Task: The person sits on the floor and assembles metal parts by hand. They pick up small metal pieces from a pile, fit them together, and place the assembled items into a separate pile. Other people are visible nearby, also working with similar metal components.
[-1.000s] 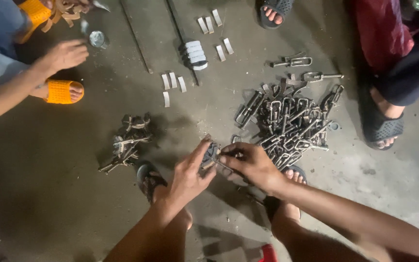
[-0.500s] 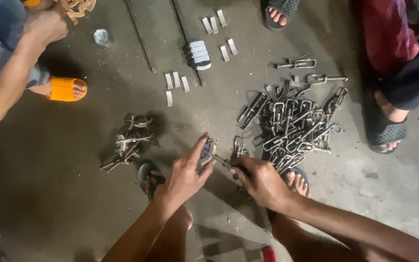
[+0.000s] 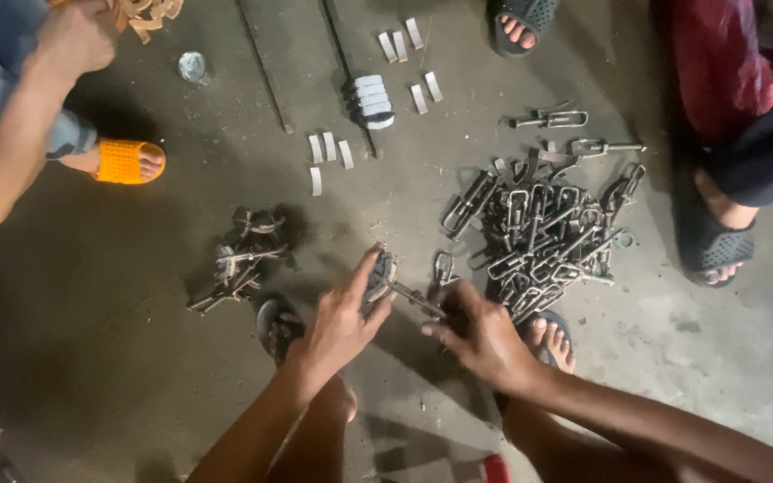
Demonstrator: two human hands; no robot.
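Gripping a small grey metal clamp assembly [image 3: 382, 273] above the concrete floor [image 3: 91, 376], the left hand [image 3: 342, 326] is closed on it while its thin rod [image 3: 415, 300] is pinched by the right hand [image 3: 485, 340]; if twisted unevenly, the rod could be slipped free.

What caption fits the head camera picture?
Two hands, left hand and right hand, hold a metal part beside a pile.

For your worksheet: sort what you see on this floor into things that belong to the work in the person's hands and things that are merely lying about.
In the work:
left hand
right hand
metal piece held between both hands
big pile of metal clasps
small pile of joined pieces

Lying about:
orange sandal
stack of white strips
small round cap
two thin rods
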